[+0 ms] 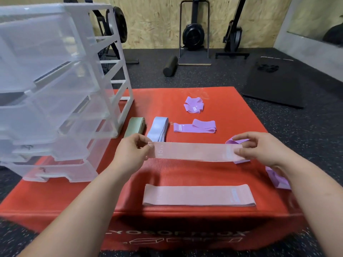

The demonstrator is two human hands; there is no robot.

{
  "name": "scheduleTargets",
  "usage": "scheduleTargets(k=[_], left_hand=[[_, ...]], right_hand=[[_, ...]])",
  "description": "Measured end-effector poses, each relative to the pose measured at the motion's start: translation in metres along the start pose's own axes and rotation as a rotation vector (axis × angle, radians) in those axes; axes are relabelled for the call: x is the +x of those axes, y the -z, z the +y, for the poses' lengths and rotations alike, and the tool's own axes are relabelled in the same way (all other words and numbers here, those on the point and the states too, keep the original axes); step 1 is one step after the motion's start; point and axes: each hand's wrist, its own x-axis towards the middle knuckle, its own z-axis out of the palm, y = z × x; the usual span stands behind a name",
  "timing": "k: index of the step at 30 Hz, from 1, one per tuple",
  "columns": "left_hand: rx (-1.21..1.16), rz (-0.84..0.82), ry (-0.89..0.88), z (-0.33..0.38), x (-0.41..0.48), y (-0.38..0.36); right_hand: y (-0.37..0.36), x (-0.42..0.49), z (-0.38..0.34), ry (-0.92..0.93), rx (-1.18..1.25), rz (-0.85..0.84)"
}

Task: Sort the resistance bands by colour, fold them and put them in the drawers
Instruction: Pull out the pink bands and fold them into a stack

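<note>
Pink fabric runs flat between our two hands: the held pink band (194, 152) hangs just above the red box (232, 112). Our left hand (132, 151) pinches its left end between thumb and curled fingers, and our right hand (259, 147) pinches the right end the same way. Pale print near the left end reads as a 15; the rest is too faint to make out. A second pink band (198, 195) lies flat on the box nearer to us, close to the front edge. Beyond the held band, a green band (134, 127) and a blue band (157, 128) lie folded side by side just beside the clear drawer unit (55, 89), their near ends hidden behind our left hand and the held band. Further right lies a doubled purple band (194, 126), with a crumpled purple band (194, 104) behind it. A third purple band (235, 141) peeks out behind our right fingers, mostly covered, and a fourth purple band (276, 179) is half hidden under our right forearm. The drawers are translucent; dark specks in the lower ones are too blurred to identify. Lettering on the box's front face is upside down and unreadable.
</note>
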Motion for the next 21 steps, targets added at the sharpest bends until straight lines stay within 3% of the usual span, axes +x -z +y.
scheduleTargets(k=[7,21], left_hand=[[-0.026,-0.011,0.018,-0.002,-0.025,0.010],[0.332,-0.044,-0.080,-0.005,-0.089,0.014]], right_hand=[[-0.003,-0.035,0.004,-0.043,0.156,0.057],[-0.025,-0.093,0.029,0.075,-0.329,0.224]])
